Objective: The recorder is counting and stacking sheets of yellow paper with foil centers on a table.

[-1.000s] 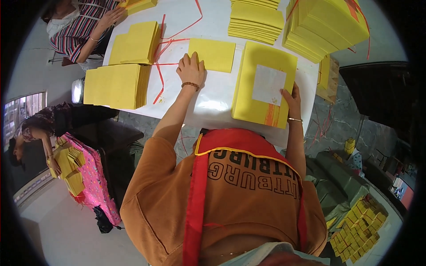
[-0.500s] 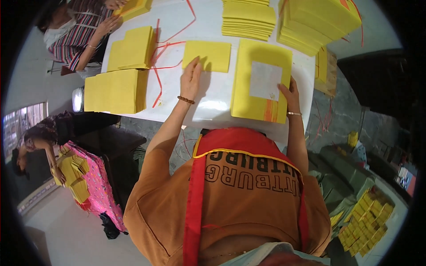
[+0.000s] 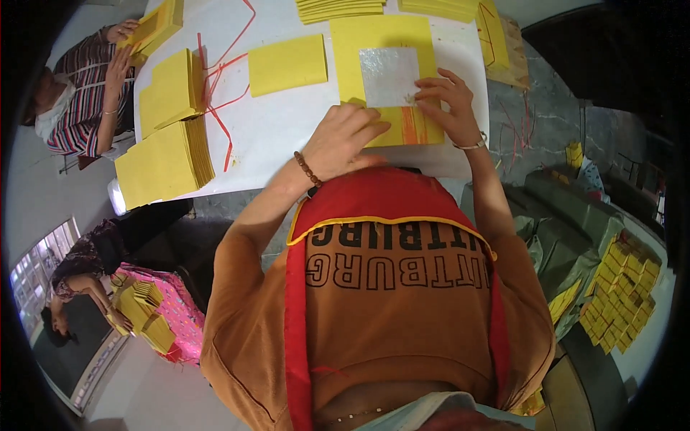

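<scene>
A yellow pile of joss paper (image 3: 347,54) lies before me on the white table, a silver foil square (image 3: 389,75) on its top sheet and orange streaks below the square. At its near left corner, my left hand (image 3: 343,138) rests with loosely bent fingers, its thumb hidden. My right hand (image 3: 449,108) reaches over the pile's right edge, fingers apart and curved, thumb and fingertips close to the foil's lower right corner. A smaller folded yellow packet (image 3: 287,65) sits to the left, apart from both hands.
Yellow paper stacks (image 3: 162,161) stand on the table's left, beside loose red ties (image 3: 215,100). More stacks (image 3: 340,10) line the far side. A co-worker's hands (image 3: 118,65) handle yellow paper at far left. Another person bends over a pink cloth (image 3: 172,305) with yellow bundles.
My left hand has left the folded packet and come right to the pile's near left corner. My right hand has shifted from the pile's side onto its top. The whole view has shifted.
</scene>
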The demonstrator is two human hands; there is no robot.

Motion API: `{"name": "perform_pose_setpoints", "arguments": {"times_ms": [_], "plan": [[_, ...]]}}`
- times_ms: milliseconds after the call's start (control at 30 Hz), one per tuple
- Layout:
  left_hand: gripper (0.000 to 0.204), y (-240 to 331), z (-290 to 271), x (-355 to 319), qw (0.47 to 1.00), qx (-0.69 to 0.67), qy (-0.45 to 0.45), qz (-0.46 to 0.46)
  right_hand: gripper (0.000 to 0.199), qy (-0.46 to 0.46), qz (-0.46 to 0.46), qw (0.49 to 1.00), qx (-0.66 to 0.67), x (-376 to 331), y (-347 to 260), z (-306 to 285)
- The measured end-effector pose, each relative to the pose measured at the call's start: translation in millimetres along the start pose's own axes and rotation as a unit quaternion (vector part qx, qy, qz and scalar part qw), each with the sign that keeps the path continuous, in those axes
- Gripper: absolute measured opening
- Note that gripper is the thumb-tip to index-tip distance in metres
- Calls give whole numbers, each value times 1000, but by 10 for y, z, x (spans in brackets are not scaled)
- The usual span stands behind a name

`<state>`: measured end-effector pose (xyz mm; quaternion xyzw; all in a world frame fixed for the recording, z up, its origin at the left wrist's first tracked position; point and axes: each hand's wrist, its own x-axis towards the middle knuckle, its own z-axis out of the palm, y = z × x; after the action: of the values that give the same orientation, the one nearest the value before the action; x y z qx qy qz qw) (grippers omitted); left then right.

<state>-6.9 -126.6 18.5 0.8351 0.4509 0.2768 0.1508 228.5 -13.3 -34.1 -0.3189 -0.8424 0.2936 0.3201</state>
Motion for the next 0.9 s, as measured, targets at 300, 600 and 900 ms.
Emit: {"name": "perform_pose_setpoints", "arguments": {"times_ms": [300,600,900], "plan": [[28,-1,95,64,993,78,-45,74,15,30,112,979,168,-173,160,235],[12,-83,98,87,999,-30,-10,-4,39,45,179,933,310,-168,142,247],[15,46,134,72,993,75,-13,90,38,62,178,909,372,-180,172,290]]}}
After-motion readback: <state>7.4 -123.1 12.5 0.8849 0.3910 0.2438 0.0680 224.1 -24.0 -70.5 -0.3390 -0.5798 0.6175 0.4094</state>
